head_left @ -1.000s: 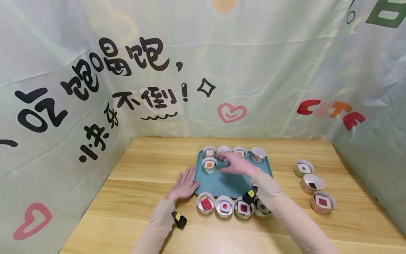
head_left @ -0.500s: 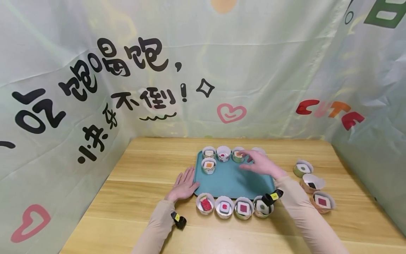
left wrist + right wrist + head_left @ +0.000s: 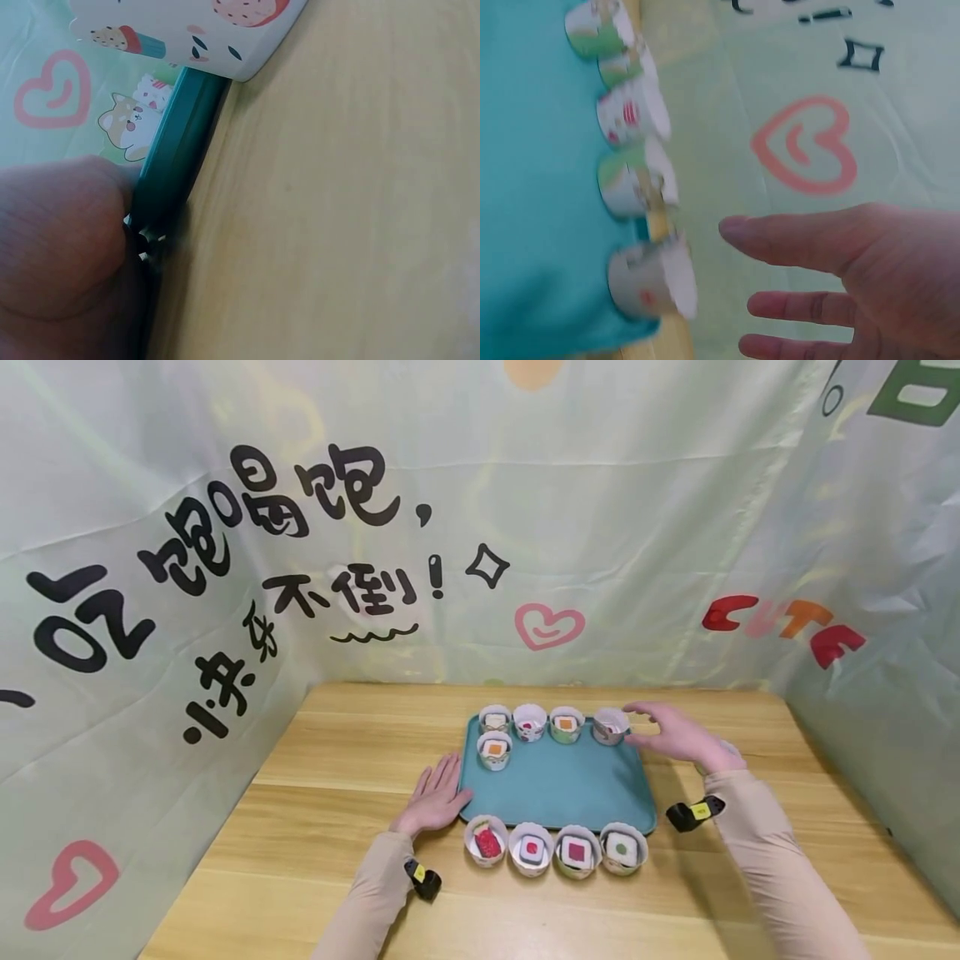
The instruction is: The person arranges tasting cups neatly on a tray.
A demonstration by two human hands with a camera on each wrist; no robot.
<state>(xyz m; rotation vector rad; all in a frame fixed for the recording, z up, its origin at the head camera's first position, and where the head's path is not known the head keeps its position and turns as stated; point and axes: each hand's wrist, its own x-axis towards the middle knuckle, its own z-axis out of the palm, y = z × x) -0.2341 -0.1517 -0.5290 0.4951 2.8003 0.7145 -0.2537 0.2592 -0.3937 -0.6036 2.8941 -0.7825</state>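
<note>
My left hand (image 3: 431, 797) lies flat on the table with fingers spread, its thumb at the left edge of a teal tray (image 3: 555, 789). In the left wrist view, part of that hand (image 3: 60, 247) is right against the tray's rim (image 3: 180, 150). Just right of the tray's back right paper cup (image 3: 611, 727), my right hand (image 3: 678, 737) hovers with thumb and fingers apart, holding nothing. Along the tray's back edge stand several such cups with small sushi-like pieces; one more cup (image 3: 495, 751) is in front of the leftmost.
On the table before the tray's front edge is a row of cups, from a red-topped piece (image 3: 486, 841) to a green-dotted one (image 3: 623, 849). Behind my right wrist, a cup (image 3: 729, 750) shows only its rim; others there are hidden. A printed cloth (image 3: 637, 560) stands behind.
My right hand has moved right, from over the second back cup, past the third, to beside the back right cup. My left hand and the cups have stayed in place.
</note>
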